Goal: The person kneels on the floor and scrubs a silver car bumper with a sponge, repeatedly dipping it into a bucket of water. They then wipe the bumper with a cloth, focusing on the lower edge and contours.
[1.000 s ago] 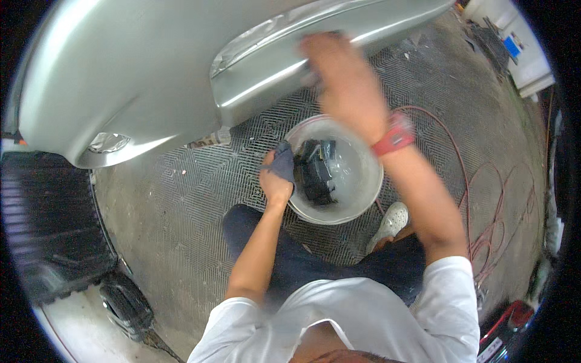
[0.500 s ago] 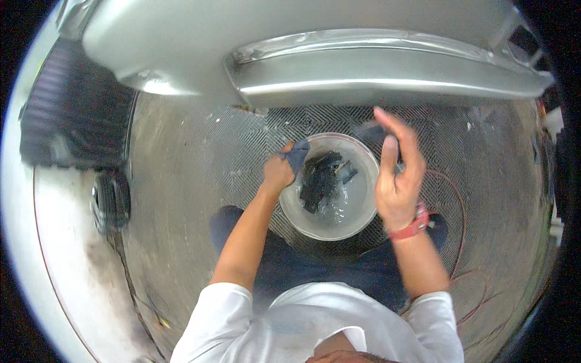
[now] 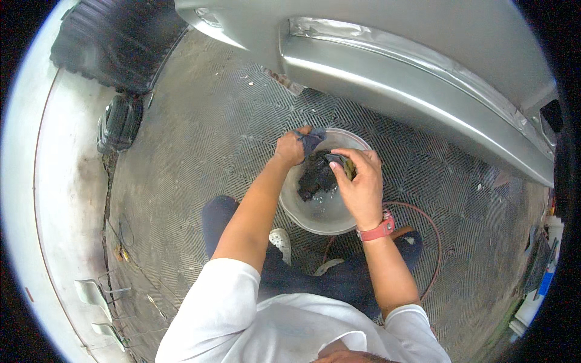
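Observation:
A pale round bucket (image 3: 292, 212) stands on the floor between my legs, with shallow water and a wet black clump (image 3: 316, 176) inside. At its far left rim my left hand (image 3: 290, 149) is closed on a dark grey-blue cloth (image 3: 311, 140), which hangs over the rim. My right hand (image 3: 362, 178), with a red band on its wrist, is over the bucket's right side. Its thumb and fingers are curled together around a small dark piece with a yellowish part; my fingers hide most of it, so its kind cannot be made out.
A silver car body panel (image 3: 387, 85) with a foil-like strip spans the far side. Black ribbed plastic (image 3: 121, 45) leans at the far left wall, near a black rounded object (image 3: 120, 123). A reddish hose (image 3: 433, 224) loops on the patterned floor mat (image 3: 339, 115).
My view has turned, so the car panel sits slanted to the right. My right hand has come from beyond the right rim to over the bucket. The left hand still grips the cloth.

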A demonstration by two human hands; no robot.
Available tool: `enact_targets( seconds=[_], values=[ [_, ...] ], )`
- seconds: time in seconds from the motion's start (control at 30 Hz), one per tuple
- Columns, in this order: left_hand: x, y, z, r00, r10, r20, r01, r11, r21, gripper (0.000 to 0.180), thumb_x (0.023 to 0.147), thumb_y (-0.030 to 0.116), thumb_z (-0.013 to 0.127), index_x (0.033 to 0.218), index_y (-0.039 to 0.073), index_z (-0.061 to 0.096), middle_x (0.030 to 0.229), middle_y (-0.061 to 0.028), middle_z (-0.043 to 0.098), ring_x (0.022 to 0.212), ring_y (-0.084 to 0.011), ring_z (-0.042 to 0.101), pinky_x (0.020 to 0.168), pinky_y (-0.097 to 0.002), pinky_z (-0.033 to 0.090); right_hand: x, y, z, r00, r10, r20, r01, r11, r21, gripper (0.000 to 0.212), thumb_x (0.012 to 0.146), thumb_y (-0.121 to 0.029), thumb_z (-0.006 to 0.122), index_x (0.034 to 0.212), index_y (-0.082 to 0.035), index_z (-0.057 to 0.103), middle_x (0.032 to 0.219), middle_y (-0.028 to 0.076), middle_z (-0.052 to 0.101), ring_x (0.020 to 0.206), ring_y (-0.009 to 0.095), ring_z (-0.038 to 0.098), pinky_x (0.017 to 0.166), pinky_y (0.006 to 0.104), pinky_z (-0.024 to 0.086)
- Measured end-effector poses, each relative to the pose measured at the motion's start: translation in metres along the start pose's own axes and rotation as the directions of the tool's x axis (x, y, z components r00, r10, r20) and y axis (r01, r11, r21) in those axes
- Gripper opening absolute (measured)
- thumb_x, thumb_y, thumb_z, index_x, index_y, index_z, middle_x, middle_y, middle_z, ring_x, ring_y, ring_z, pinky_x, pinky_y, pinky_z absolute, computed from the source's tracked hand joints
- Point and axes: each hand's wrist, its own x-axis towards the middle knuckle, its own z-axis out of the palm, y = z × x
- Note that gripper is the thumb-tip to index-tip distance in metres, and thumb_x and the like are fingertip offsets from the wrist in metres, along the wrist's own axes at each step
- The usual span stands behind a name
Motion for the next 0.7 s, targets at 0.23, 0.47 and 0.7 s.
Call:
enact_targets(
  seconds=[0.23,0.47,0.7],
  values=[
    [0.008,0.026,-0.026,0.982,-0.163,0.097,0.165,0.986,-0.015,0.035,0.108,0.046,0.061,0.132,0.022,0.068,0.123,-0.0134,0.079,0.110,-0.0410,0.078,0.090,-0.0534,0.063,0.036,-0.019,-0.014,0.992,0.118,-0.050,-0.109,0.982,0.155,0.019,0.099,-0.003,0.077,0.117,0.000,0.073,0.108,0.016,0.082,0.089,0.033,0.081,0.083,0.0416,0.061],
    [0.005,-0.002,0.001,0.985,-0.147,0.091,0.135,0.983,0.126,0.035,0.108,0.038,0.061,0.134,0.015,0.065,0.114,-0.0186,0.081,0.110,-0.0399,0.078,0.092,-0.0508,0.063,0.129,-0.085,0.007,0.834,-0.539,-0.120,0.497,0.827,-0.262,0.047,0.092,0.006,0.071,0.138,-0.003,0.071,0.130,0.015,0.077,0.125,0.036,0.072,0.105,0.0449,0.061],
    [0.015,-0.004,0.017,0.984,-0.154,0.089,0.165,0.977,-0.135,0.046,0.105,0.031,0.063,0.149,0.018,0.058,0.115,-0.0192,0.081,0.110,-0.0403,0.078,0.094,-0.0507,0.063,0.156,-0.050,0.042,0.851,-0.520,0.068,0.467,0.692,-0.551,0.048,0.093,-0.004,0.073,0.140,0.002,0.069,0.142,0.017,0.069,0.139,0.038,0.060,0.117,0.0474,0.052]
  ],
)
